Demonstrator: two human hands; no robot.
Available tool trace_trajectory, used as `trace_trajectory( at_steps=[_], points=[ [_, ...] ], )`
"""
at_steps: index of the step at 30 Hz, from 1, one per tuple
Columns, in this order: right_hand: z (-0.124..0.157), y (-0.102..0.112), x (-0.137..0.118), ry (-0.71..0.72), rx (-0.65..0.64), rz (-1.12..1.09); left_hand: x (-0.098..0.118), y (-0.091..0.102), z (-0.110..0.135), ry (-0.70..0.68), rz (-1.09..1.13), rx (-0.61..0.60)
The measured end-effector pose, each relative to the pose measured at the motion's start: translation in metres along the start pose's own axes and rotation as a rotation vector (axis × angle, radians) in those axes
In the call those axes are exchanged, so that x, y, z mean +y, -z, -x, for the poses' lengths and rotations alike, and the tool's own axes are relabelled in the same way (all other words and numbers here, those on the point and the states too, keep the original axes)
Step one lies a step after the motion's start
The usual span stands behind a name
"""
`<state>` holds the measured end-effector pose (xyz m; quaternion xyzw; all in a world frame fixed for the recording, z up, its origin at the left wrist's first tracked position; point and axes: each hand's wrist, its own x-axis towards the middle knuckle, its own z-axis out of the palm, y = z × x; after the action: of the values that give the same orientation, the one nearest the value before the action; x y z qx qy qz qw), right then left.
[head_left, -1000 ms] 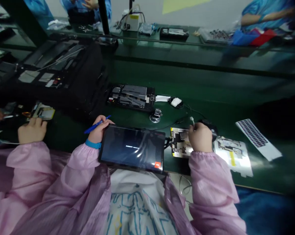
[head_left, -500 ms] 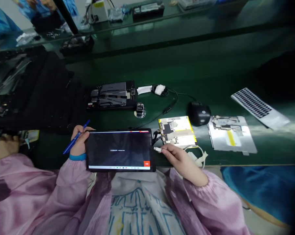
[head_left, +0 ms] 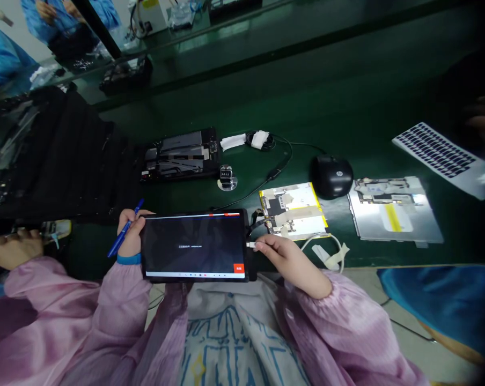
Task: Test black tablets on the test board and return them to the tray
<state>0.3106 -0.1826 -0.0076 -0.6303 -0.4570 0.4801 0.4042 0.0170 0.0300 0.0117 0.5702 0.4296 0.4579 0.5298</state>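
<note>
My left hand (head_left: 130, 233) grips the left edge of a tablet (head_left: 194, 230), with a blue pen (head_left: 125, 229) also tucked between its fingers. The tablet's screen is lit, dark with a line of small text and a red button at the lower right. At the tablet's right edge, my right hand (head_left: 280, 254) pinches the white plug of a cable (head_left: 250, 244). The tip meets the edge; how deep it sits I cannot tell. Just behind that hand lies a circuit board on a white-and-yellow battery (head_left: 296, 212), joined to the tablet by a dark ribbon.
A black mouse (head_left: 331, 176) stands beyond a metal plate with a board (head_left: 397, 212). A label sheet (head_left: 439, 153) lies at right. Left are an opened tablet (head_left: 182, 154), a small black stamp (head_left: 226, 174) and a dark stack (head_left: 57, 155). A co-worker's hand (head_left: 19, 249) is at far left.
My right hand has moved left, bringing the white plug up to the tablet's edge. The view has shifted slightly. Another person's blurred hand now shows at the far right, by the label sheet.
</note>
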Motion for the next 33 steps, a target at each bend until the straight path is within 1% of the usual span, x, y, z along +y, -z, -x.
trace_trajectory(
  at_steps=[5,9,15,19,22,26,30,33],
  points=[
    [0.000,-0.003,0.000,0.016,-0.005,0.047,0.001,-0.005,0.002,-0.010,-0.010,-0.017],
    [-0.001,-0.003,0.001,0.016,-0.016,0.101,0.000,-0.009,0.003,-0.042,-0.021,0.005],
    [-0.006,-0.004,0.001,0.006,-0.014,0.163,-0.006,-0.007,0.001,-0.107,-0.043,0.001],
    [-0.004,-0.007,0.003,0.017,0.002,0.205,-0.007,-0.005,-0.001,-0.094,-0.016,-0.017],
    [-0.001,-0.009,0.002,0.111,0.054,0.278,-0.006,-0.004,-0.001,-0.069,0.018,-0.027],
    [0.006,-0.009,-0.002,0.338,0.152,0.472,-0.005,-0.003,0.001,-0.041,0.051,-0.029],
    [0.008,-0.010,-0.003,0.527,0.119,0.624,-0.005,-0.002,0.004,-0.019,0.063,-0.026],
    [0.005,-0.012,-0.001,0.612,0.128,0.692,-0.005,-0.002,0.004,-0.015,0.082,-0.031]
  ],
)
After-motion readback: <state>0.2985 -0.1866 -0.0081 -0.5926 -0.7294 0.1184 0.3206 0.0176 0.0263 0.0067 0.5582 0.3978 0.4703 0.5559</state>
